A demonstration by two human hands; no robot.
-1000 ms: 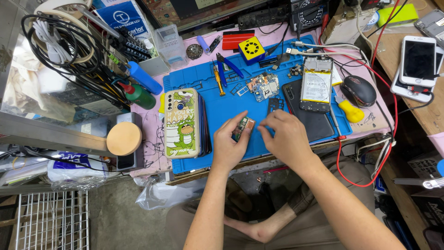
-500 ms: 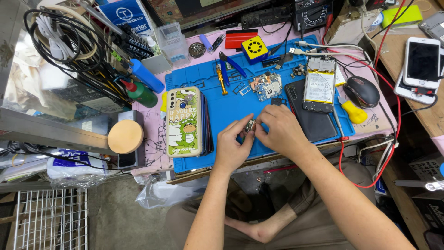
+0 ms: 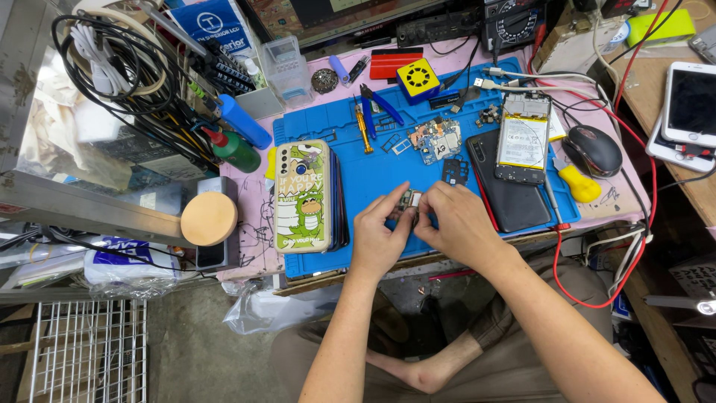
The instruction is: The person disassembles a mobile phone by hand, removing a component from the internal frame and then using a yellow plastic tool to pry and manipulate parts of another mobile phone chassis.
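Pinching a small circuit part (image 3: 408, 200) between the fingertips of both hands, the person is working over the blue repair mat (image 3: 358, 172). Left hand (image 3: 379, 237) and right hand (image 3: 456, 224) are meeting at the mat's near middle, fingers closing narrowly on the part. A phone in a green cartoon case (image 3: 302, 195) is lying just left; an opened phone with its battery showing (image 3: 522, 138) is sitting to the right, near a black mouse (image 3: 593, 149).
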